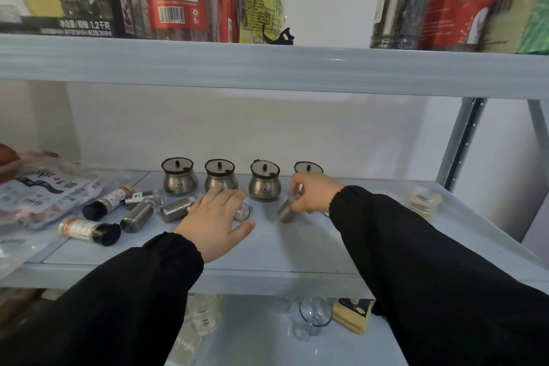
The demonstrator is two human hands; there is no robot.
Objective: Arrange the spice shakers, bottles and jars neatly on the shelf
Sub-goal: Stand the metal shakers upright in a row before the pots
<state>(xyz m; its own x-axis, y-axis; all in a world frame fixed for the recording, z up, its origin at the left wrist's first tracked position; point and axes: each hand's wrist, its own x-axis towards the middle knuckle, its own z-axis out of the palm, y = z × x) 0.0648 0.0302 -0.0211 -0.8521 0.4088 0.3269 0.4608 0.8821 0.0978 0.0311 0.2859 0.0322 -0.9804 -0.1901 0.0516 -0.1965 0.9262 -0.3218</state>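
Several round steel jars with clear lids stand in a row at the back of the middle shelf (297, 249); the leftmost jar (179, 178) is in full view and the rightmost jar (308, 168) is partly hidden by my right hand (315, 192). That hand is shut on a steel shaker (287, 211), which is tilted. My left hand (218, 217) lies spread over a lying steel shaker (175, 209) whose clear cap (244, 212) shows by my fingers. Another steel shaker (137, 214) and two black-capped spice bottles (105, 201) (89, 229) lie on their sides to the left.
Plastic food bags (44, 190) fill the shelf's left end. A small glass jar (423, 200) stands at the right, near the metal upright (463, 140). Packets and bottles crowd the upper shelf (267, 68). Glass cups (315, 315) sit on the shelf below.
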